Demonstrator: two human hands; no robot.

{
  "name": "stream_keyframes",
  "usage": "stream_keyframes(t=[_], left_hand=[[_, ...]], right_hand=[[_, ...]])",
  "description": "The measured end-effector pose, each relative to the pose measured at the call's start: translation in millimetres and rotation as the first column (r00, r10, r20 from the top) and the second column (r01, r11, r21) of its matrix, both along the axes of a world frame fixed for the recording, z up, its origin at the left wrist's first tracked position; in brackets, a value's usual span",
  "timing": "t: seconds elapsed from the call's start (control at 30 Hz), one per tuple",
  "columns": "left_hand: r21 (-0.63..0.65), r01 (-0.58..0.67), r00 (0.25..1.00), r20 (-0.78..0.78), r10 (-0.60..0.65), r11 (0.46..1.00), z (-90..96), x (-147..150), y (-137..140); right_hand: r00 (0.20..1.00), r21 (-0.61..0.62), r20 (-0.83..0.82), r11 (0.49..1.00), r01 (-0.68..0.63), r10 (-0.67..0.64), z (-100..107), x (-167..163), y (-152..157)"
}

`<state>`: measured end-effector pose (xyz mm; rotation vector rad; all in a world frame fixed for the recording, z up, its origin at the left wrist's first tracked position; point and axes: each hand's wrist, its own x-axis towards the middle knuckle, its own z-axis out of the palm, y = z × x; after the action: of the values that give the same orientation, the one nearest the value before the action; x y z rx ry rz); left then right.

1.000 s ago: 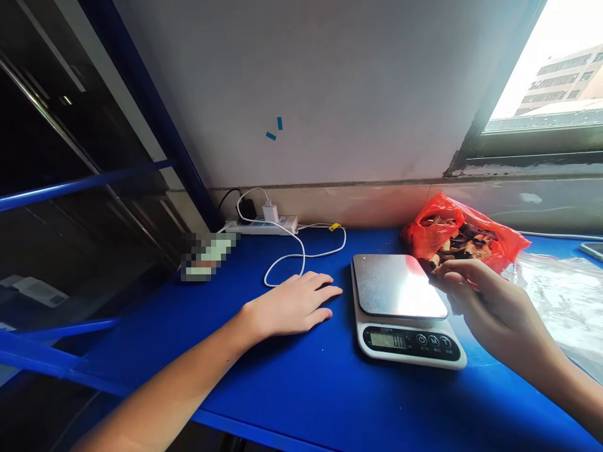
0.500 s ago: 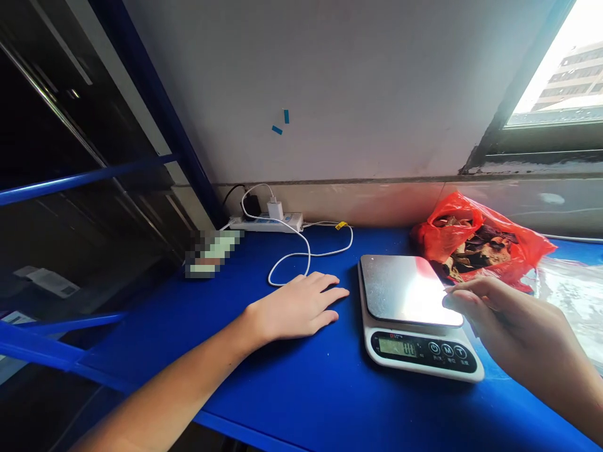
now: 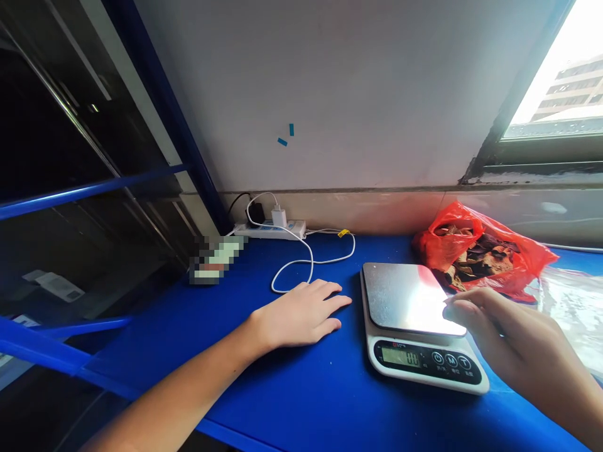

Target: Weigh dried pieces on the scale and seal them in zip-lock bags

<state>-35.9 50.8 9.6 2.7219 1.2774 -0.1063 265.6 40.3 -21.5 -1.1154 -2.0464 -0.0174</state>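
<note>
My left hand (image 3: 304, 314) lies palm down on the blue tabletop (image 3: 301, 389), fingers spread, left of a kitchen scale (image 3: 428, 367). The scale has a shiny metal plate (image 3: 400, 298) with nothing on it, and its display reads 0.0. At the plate's right edge is my right hand (image 3: 513, 333), thumb and forefinger pinched together. What sits in that pinch, if anything, is too hidden to make out. Behind the right hand stands an open red plastic bag (image 3: 532, 267) holding brown, dried, leaf-like pieces (image 3: 490, 257).
A white power strip (image 3: 294, 227) with plugged-in chargers lies along the wall, its white cable (image 3: 308, 260) looping toward my left hand. A pixelated object (image 3: 217, 260) is at the back left. Clear plastic bags (image 3: 575, 314) lie at right. A blue metal frame (image 3: 160, 107) borders the left side.
The whole view has shifted slightly, so everything appears a little lower. Both hands keep their places relative to the scale, and the display still reads 0.0.
</note>
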Motion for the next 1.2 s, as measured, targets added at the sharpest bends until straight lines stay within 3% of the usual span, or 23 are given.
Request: stream_keyframes(t=[0.27, 0.43, 0.7, 0.9, 1.2], left_hand=[[-0.011, 0.002, 1.000, 0.002, -0.002, 1.000, 1.0, 1, 0], [-0.006, 0.008, 1.000, 0.014, -0.008, 1.000, -0.1, 0, 1], [0.007, 0.020, 1.000, 0.005, -0.020, 1.000, -3.1, -3, 1], [0.005, 0.014, 1.000, -0.015, -0.014, 1.000, -1.6, -1, 1], [0.005, 0.013, 1.000, -0.023, -0.013, 1.000, -1.7, 0, 0]], right_hand=[[0.998, -0.071, -0.053, 0.997, 0.037, -0.041, 0, -2, 1], [1.000, -0.034, -0.024, 0.999, -0.010, 0.009, -2, 1, 1], [0.995, 0.041, -0.037, 0.995, 0.093, -0.092, -7, -1, 10], [1.000, 0.147, 0.015, 0.989, 0.019, -0.021, -9, 0, 18], [0.993, 0.106, 0.116, 0.993, -0.049, 0.036, -19, 3, 19]])
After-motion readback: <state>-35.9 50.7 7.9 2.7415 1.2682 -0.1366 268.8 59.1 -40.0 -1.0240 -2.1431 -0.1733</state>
